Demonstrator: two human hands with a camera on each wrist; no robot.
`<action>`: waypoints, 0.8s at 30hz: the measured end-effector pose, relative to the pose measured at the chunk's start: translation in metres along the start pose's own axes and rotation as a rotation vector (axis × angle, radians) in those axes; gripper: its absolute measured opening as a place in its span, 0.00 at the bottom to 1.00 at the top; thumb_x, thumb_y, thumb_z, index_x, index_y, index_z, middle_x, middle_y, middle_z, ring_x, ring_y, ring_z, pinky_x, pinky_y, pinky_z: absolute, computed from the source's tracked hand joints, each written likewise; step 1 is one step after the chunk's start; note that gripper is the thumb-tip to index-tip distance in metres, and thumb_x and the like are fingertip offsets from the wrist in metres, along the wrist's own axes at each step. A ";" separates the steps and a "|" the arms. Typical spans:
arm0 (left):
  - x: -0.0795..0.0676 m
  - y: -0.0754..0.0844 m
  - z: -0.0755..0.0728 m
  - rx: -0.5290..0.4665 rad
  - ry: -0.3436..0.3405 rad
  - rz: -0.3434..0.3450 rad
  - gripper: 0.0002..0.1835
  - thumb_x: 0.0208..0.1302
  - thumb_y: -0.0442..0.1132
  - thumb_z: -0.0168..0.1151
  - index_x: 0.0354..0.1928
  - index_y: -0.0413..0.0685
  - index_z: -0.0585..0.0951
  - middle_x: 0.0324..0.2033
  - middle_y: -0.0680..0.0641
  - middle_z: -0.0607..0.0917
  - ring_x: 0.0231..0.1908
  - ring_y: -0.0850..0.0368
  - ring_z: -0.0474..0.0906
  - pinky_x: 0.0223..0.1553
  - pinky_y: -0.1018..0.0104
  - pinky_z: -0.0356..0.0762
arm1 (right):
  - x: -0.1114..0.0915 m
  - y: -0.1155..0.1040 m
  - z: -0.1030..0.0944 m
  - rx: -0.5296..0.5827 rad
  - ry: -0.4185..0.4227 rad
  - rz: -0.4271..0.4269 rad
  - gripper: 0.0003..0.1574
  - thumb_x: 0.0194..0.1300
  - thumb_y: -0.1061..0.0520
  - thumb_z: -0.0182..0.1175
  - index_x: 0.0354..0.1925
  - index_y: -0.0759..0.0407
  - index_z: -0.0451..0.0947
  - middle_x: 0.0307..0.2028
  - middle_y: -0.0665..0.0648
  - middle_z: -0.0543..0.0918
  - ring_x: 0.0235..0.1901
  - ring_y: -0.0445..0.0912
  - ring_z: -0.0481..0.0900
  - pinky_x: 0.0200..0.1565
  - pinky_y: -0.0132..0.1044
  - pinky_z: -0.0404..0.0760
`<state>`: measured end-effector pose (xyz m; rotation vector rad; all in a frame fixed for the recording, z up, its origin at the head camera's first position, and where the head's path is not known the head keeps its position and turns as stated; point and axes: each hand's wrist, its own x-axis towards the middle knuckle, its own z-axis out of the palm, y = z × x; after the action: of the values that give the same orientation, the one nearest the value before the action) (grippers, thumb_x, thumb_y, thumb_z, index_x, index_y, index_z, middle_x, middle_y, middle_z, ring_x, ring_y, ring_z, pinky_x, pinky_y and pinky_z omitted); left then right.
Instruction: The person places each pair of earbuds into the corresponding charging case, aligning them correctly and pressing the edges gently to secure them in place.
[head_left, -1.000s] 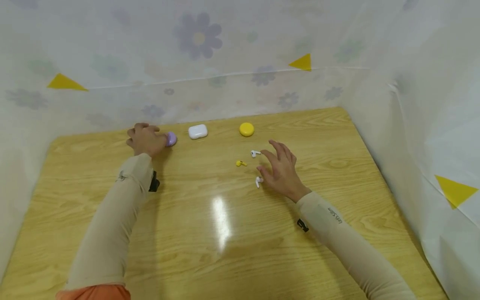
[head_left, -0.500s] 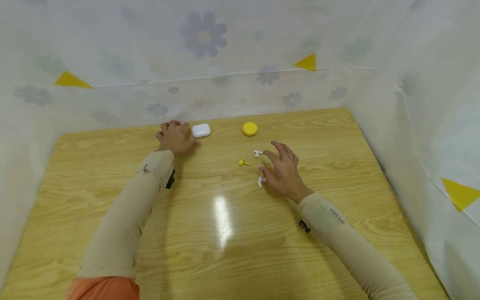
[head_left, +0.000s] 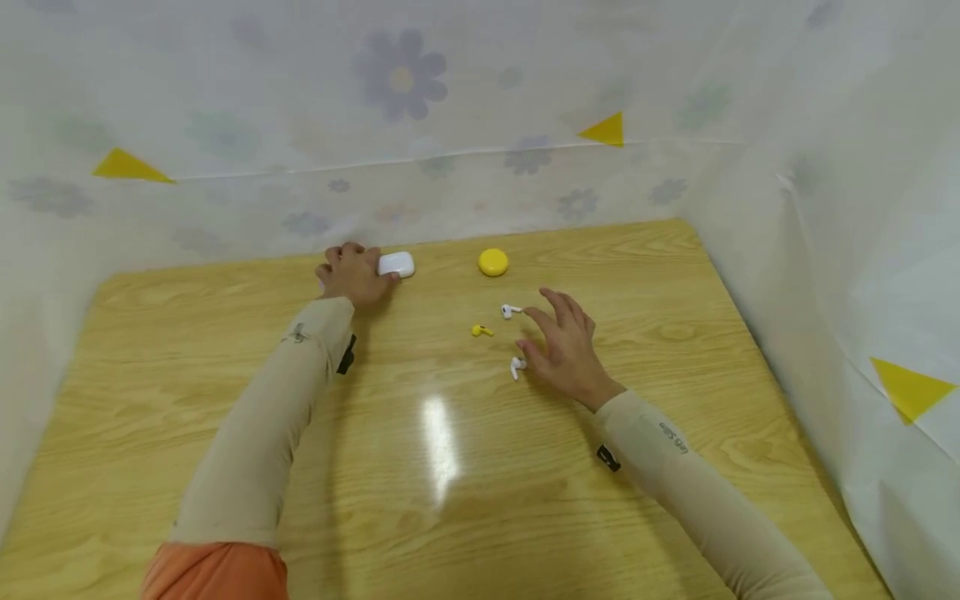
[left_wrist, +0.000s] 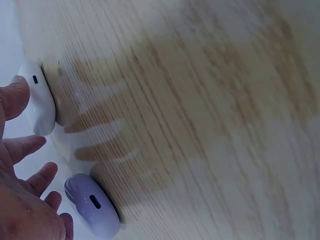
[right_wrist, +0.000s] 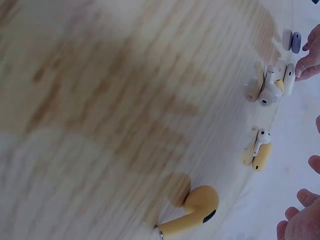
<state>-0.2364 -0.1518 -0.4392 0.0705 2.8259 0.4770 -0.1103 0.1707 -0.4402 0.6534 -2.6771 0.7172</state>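
My left hand (head_left: 355, 277) is at the white earbud case (head_left: 397, 264), thumb overlapping its front edge. In the left wrist view the index finger reaches beside that case, and the other fingers spread toward a lilac case (left_wrist: 92, 206), mostly hidden under the hand in the head view. My right hand (head_left: 567, 350) hovers with parted, relaxed fingers and nothing between them. Near its index tip lies a white earbud (head_left: 511, 311); another white earbud (head_left: 517, 367) lies by the thumb. A yellow earbud (head_left: 482, 331) sits left of these. The right wrist view shows a closer yellow earbud (right_wrist: 200, 212).
A round yellow case (head_left: 493, 262) stands near the back edge of the wooden table (head_left: 420, 533). Behind the table hangs a flowered white sheet (head_left: 465, 192), and another white sheet (head_left: 840, 333) runs along the right side.
My left hand has moved right, from beside the lilac case to the white case, and its thumb now overlaps that case's front. The right hand stays put.
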 end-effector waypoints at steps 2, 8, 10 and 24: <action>0.002 0.000 0.002 0.015 -0.013 -0.008 0.28 0.60 0.60 0.46 0.55 0.49 0.67 0.62 0.35 0.57 0.61 0.32 0.45 0.50 0.35 0.50 | -0.001 0.000 0.000 -0.011 0.014 -0.006 0.25 0.55 0.52 0.60 0.50 0.61 0.72 0.61 0.68 0.63 0.60 0.64 0.58 0.51 0.63 0.57; 0.003 0.002 0.004 0.038 -0.020 -0.020 0.28 0.60 0.58 0.48 0.58 0.50 0.67 0.64 0.37 0.56 0.62 0.33 0.44 0.52 0.35 0.50 | -0.004 0.001 0.000 -0.021 0.040 -0.014 0.25 0.53 0.54 0.62 0.49 0.61 0.73 0.60 0.68 0.65 0.60 0.64 0.59 0.51 0.62 0.58; 0.001 0.002 0.002 0.036 -0.006 -0.011 0.28 0.60 0.58 0.49 0.57 0.49 0.69 0.64 0.38 0.56 0.62 0.34 0.44 0.52 0.36 0.50 | -0.004 0.001 -0.001 -0.018 0.031 -0.007 0.25 0.53 0.54 0.62 0.50 0.61 0.73 0.60 0.68 0.64 0.60 0.64 0.59 0.51 0.62 0.58; -0.010 0.002 0.002 0.066 0.070 0.094 0.31 0.56 0.64 0.48 0.39 0.42 0.78 0.62 0.42 0.60 0.63 0.38 0.42 0.54 0.38 0.45 | -0.003 0.002 0.003 -0.004 0.004 0.019 0.25 0.54 0.52 0.60 0.50 0.60 0.72 0.60 0.67 0.64 0.61 0.62 0.57 0.52 0.61 0.56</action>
<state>-0.2267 -0.1507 -0.4378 0.2049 2.9165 0.4146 -0.1090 0.1718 -0.4443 0.6251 -2.6838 0.7171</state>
